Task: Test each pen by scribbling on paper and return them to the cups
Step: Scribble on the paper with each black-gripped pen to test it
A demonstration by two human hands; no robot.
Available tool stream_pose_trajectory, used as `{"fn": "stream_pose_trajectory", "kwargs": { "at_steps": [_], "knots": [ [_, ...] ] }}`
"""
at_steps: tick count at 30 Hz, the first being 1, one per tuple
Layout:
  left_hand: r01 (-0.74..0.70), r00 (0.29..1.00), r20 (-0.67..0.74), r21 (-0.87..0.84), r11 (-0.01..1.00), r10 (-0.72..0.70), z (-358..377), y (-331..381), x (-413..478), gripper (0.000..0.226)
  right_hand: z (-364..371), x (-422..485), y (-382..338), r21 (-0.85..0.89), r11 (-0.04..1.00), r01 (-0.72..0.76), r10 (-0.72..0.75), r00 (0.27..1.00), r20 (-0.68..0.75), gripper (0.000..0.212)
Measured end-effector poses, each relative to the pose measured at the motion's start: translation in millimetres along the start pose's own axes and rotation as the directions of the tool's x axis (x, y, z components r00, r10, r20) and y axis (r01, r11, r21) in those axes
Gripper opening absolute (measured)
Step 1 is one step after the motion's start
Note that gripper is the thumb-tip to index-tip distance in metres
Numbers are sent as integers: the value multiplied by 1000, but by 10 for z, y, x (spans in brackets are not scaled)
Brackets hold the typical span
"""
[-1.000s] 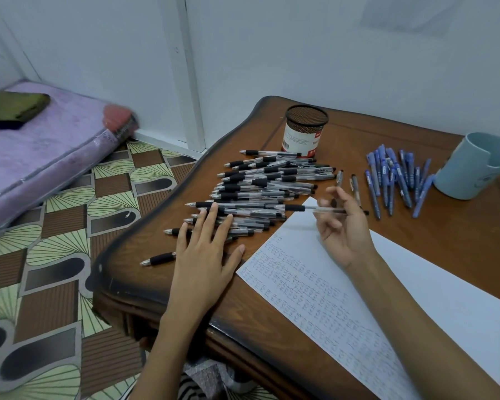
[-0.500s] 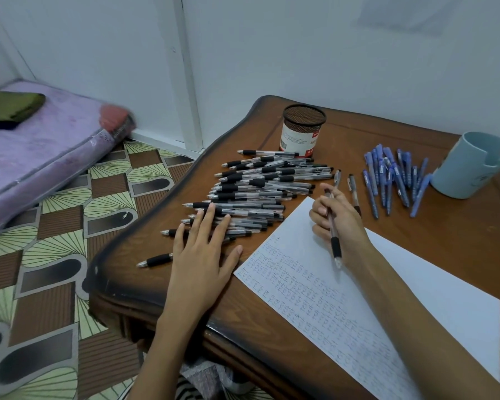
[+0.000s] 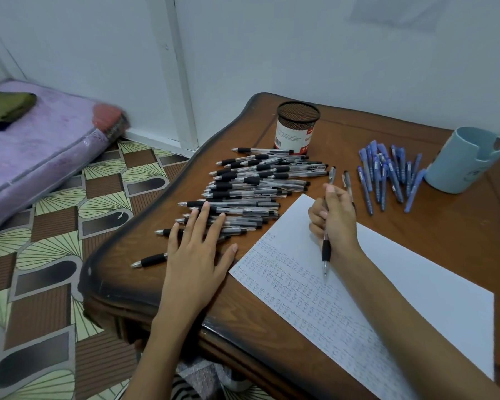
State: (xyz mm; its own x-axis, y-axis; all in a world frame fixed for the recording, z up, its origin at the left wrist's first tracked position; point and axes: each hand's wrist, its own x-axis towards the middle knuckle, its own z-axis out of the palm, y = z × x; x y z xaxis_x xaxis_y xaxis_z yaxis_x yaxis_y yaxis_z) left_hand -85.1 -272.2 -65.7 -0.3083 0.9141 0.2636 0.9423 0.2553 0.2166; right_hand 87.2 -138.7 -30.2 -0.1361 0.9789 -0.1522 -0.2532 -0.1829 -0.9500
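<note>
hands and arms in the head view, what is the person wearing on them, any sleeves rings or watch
Nothing is worn. The bare left hand and bare right hand carry no gloves or rings, the wrists no watch or bracelet. The left forearm and right forearm are uncovered to the frame edge: no sleeve shows. Fingernails look short and unpainted.

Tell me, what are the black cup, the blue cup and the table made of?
The black cup looks like metal mesh: tiny holes pattern its dark rim and wall. The blue cup seems to be matte plastic, smooth and evenly coloured. The table looks like glossy varnished wood, with brown grain.
</note>
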Motion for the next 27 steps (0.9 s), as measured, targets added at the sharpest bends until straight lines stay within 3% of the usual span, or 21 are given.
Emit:
{"fn": "stream_pose_trajectory", "kwargs": {
  "at_steps": [3, 7, 10, 12, 14, 16, 19, 23, 25, 27],
  "knots": [
    [3, 1000, 9, -8, 1000, -3, -1, 0, 2, 72, 0, 36, -6, 32, 998, -55, 52, 996, 78, 8],
    [3, 1000, 14, -15, 1000, -3, -10, 9, 4, 73, -55, 57, -20, 420, 867, -268, 200, 959, 199, 22],
    [10, 1000, 23, -43, 999, -9, -26, 11, -2, 79, -105, 18, -31, 530, 804, -270, 172, 959, 226, 30],
    [6, 1000, 28, -57, 998, -5, -38, 16, -8, 86, -114, 13, -34, 447, 863, -237, 159, 966, 204, 48],
    [0, 999, 40, -48, 999, 2, -46, 16, -13, 92, -97, 12, -50, 254, 949, -187, 153, 977, 149, 59],
    [-8, 999, 45, -36, 999, 10, -48, 13, -16, 95, -59, -6, -46, 105, 986, -129, 116, 985, 125, 48],
    [-14, 999, 39, -42, 999, 16, -55, 17, -11, 94, -12, -47, -24, 75, 994, -84, 71, 984, 164, 13],
    [-19, 999, 45, -41, 999, 21, -61, 18, -19, 95, 12, -49, 16, 18, 1000, -9, 5, 985, 172, 26],
    [-20, 999, 40, -41, 999, 21, -62, 17, -15, 95, 20, -67, 36, -117, 991, 61, -31, 970, 242, 12],
    [-22, 999, 41, -31, 999, 24, -60, 19, -14, 94, 15, -94, 52, -199, 973, 114, -34, 930, 365, 15]
  ]
}}
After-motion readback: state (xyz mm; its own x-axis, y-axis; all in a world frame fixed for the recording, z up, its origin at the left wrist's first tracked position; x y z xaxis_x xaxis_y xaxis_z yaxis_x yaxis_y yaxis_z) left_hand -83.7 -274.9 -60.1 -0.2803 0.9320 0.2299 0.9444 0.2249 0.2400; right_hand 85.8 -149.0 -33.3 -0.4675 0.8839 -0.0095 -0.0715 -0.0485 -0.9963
